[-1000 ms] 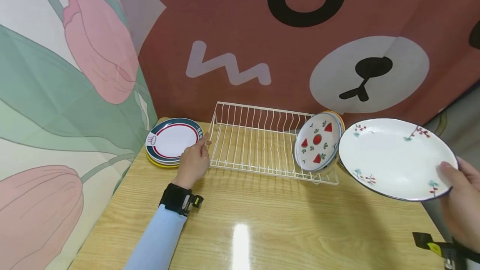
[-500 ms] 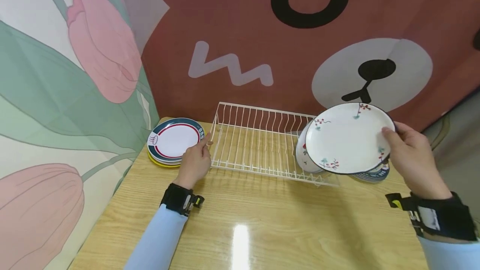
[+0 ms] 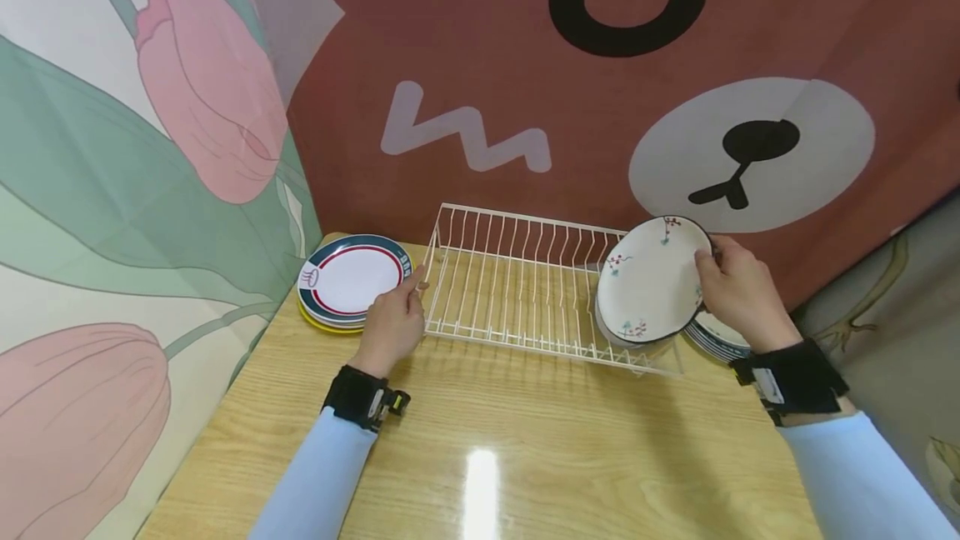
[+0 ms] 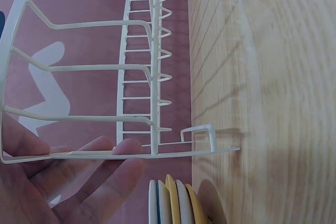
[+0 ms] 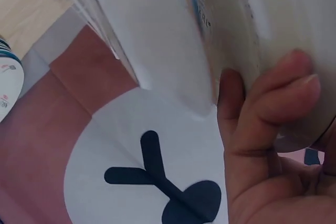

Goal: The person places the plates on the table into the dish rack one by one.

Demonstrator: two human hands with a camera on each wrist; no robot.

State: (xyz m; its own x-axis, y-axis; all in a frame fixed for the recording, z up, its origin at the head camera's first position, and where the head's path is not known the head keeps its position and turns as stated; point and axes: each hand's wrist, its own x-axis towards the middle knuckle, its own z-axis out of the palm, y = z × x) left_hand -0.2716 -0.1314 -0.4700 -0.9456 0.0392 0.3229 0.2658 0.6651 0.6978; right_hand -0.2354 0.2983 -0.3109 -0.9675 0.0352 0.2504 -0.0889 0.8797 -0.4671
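Head view alone shows the held plate [image 3: 654, 283] face-on.

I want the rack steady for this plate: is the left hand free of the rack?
No, the left hand holds the end of the white rack with its fingers.
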